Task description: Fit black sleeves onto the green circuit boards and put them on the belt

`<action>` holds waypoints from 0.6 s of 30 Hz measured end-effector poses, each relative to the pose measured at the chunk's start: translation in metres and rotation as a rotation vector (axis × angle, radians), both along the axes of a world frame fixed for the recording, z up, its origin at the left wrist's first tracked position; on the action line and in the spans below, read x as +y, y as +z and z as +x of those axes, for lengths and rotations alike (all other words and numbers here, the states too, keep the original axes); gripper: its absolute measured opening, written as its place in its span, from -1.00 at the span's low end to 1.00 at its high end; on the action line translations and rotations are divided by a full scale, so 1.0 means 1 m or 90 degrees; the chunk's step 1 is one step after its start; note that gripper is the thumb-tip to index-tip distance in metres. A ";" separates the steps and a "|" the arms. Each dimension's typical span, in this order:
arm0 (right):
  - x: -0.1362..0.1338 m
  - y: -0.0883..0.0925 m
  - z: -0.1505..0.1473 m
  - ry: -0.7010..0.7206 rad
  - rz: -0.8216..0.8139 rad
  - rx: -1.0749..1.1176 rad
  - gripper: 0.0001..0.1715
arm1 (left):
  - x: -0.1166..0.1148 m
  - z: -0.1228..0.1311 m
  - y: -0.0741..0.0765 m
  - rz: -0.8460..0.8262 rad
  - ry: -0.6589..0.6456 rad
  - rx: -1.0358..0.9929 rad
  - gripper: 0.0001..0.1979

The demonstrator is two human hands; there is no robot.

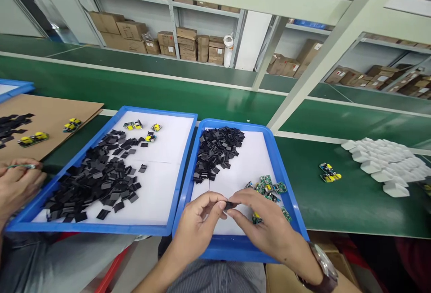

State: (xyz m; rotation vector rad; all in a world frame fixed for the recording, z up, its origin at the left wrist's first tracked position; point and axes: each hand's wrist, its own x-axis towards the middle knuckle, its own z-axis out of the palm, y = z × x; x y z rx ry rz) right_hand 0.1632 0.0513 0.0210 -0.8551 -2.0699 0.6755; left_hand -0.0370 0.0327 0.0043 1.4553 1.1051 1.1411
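A small black piece (230, 205) is pinched between the fingertips of my left hand (198, 223) and my right hand (264, 221), above the near part of a blue-rimmed tray (286, 183). Both hands are closed on it, and the fingers partly cover it. It resembles the flat black pieces (217, 149) heaped at the tray's far left. Close by my right hand, partly hidden behind it, lie several small green circuit boards (267, 184) with yellow parts. A watch (323, 261) is on my right wrist.
Left of my tray stands a second blue tray (183, 158) with black pieces (101, 176) and a few boards. A co-worker's hand (20, 185) is at the far left, beside cardboard (50, 113). On the right are a board (330, 172), white blocks (387, 163) and a slanted post (313, 64).
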 end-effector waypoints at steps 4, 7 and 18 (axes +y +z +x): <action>-0.006 -0.003 0.003 -0.030 -0.085 0.109 -0.68 | -0.008 0.005 0.000 0.083 -0.048 0.074 -0.85; -0.010 -0.004 0.010 -0.071 -0.163 0.183 -0.80 | -0.009 0.012 0.001 0.201 -0.060 0.125 -0.77; -0.033 0.006 0.058 -0.147 -0.078 0.179 -0.76 | 0.000 0.060 0.020 0.214 -0.122 0.072 -0.82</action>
